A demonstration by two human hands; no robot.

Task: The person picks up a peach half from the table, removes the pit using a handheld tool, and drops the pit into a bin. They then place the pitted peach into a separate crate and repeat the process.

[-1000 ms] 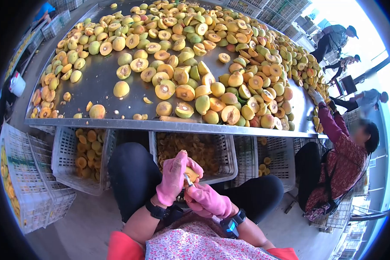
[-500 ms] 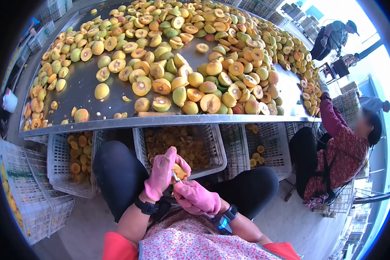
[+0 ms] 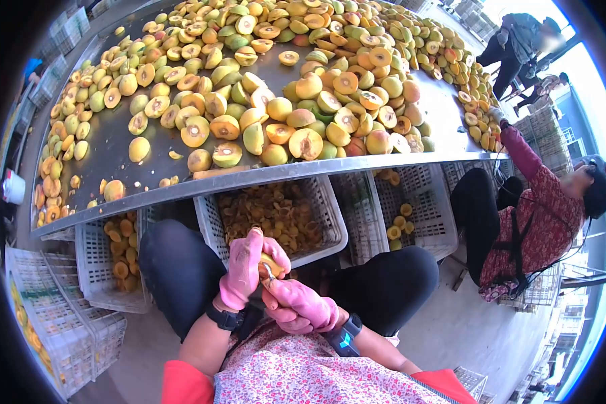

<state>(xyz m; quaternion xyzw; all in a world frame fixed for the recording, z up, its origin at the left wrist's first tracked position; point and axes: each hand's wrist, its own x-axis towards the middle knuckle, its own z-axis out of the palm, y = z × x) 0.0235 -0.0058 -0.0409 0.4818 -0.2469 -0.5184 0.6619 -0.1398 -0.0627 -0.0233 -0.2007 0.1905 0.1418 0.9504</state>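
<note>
Both of my hands wear pink gloves and meet above my lap. My left hand [image 3: 241, 271] is closed around a yellow peach half [image 3: 273, 264], its thumb pointing up. In my right hand [image 3: 304, 304] is a small metal-tipped hand tool [image 3: 268, 273], whose tip touches the peach half; its handle is mostly hidden by my fingers. Just beyond my hands stands a white plastic crate [image 3: 339, 225] holding many scooped fruit pieces [image 3: 266, 214]. On the metal table [image 3: 249, 176] above it lie many halved peaches [image 3: 306, 143], several with the cut face up.
Another crate [image 3: 444, 225] with a few peach halves stands under the table at right, and one [image 3: 87, 269] at left. A stacked crate [image 3: 81, 337] is at far left. A co-worker [image 3: 542, 222] sits at right, one arm reaching to the table. More people stand behind.
The view has shifted and tilted slightly, so the table sits higher on its right side. My hands stay together on the peach half, with the tool tip still at it.
</note>
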